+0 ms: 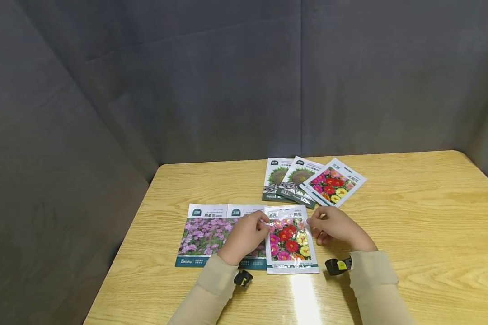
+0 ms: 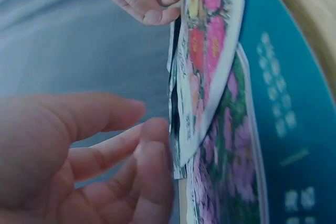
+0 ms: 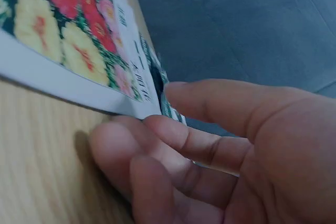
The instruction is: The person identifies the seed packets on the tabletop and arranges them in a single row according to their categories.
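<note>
Head view: the left hand point(image 1: 244, 234) and right hand point(image 1: 336, 227) (both relaxed and half-curled) flank a red-and-yellow flower packet point(image 1: 289, 243) on the tabletop point(image 1: 431, 234), its edge overlapping a purple-flower packet point(image 1: 256, 263).

Mixed-bloom packet point(image 1: 290, 243), glossy, white-bordered, red/pink/yellow flowers, face up, left edge over 1 purple-flower packet point(image 1: 257, 262). Left hand point(image 1: 247, 235) at its upper left edge, right hand point(image 1: 335, 225) at upper right. 2nd purple-flower packet point(image 1: 202, 240) just left. Behind: 2 overlapping brown-and-green-print packets point(image 1: 297, 179); 1 more mixed-bloom packet point(image 1: 332, 183), tilted, overlaps the right one.
</note>
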### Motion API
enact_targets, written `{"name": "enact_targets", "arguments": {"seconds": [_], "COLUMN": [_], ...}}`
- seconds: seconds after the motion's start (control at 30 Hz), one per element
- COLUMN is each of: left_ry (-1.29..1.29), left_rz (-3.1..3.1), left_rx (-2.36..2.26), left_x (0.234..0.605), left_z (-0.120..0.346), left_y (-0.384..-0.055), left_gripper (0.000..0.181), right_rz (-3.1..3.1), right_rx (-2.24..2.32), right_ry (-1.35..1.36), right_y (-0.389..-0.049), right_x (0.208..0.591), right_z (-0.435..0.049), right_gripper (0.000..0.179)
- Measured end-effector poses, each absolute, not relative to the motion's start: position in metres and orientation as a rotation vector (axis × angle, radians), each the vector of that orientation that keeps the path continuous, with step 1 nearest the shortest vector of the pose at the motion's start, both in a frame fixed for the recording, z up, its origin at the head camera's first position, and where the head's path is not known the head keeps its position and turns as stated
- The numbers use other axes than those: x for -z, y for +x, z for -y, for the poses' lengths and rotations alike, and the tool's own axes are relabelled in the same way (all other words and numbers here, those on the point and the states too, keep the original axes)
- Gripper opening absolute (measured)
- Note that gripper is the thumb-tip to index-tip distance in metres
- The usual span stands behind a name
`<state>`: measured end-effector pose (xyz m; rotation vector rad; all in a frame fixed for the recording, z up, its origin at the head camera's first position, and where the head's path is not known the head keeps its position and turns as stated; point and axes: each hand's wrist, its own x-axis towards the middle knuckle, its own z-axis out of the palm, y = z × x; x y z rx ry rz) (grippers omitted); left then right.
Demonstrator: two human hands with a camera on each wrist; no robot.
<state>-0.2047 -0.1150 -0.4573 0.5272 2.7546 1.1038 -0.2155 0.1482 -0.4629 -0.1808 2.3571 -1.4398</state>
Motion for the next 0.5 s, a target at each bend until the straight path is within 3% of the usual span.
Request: {"name": "enact_targets", "arguments": {"seconds": [0.5], "left_ry": [0.501], "left_rz": [-2.773], "left_rx": [-1.450], "left_x": [0.449], "left_z": [0.082], "left_y": [-0.232], "left_gripper": [0.028], "right_rz": [-2.738], "right_rx": [1.397], "right_ry": [-0.074], "right_y": [-0.228], "right_x": [0.457], "right_z": [-0.190], "right_gripper": [0.024]}}
